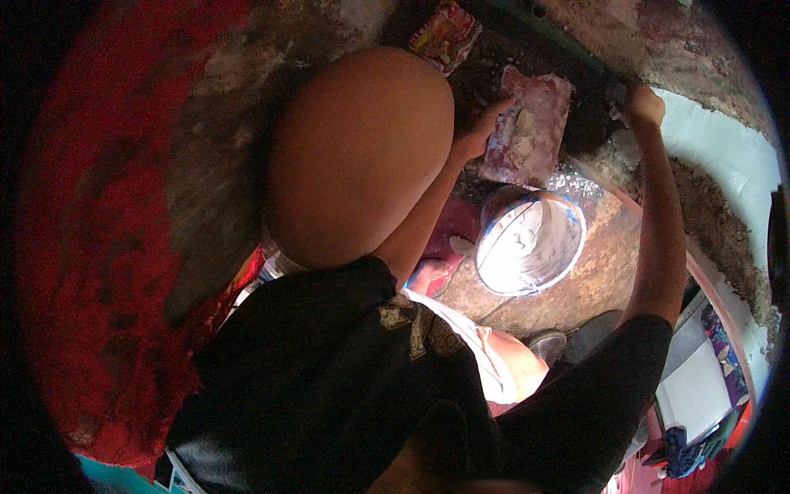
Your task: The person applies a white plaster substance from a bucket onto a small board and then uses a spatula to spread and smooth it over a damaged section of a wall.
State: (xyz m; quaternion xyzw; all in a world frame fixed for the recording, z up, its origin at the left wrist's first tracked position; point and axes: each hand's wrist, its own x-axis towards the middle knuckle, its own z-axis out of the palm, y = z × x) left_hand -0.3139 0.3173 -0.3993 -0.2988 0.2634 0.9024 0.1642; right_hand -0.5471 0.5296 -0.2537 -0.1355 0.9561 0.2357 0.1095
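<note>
White paste smears the flat pink-and-white board (533, 123), which lies just ahead of my left hand (481, 136), its long axis running away from me. My left fingers rest on its near left edge; how wide that grip is, I cannot tell. My right hand (644, 107) is fisted tight on a dark edge past the board's far right corner. Below sits 1 bucket (531, 239) of white paste.
</note>
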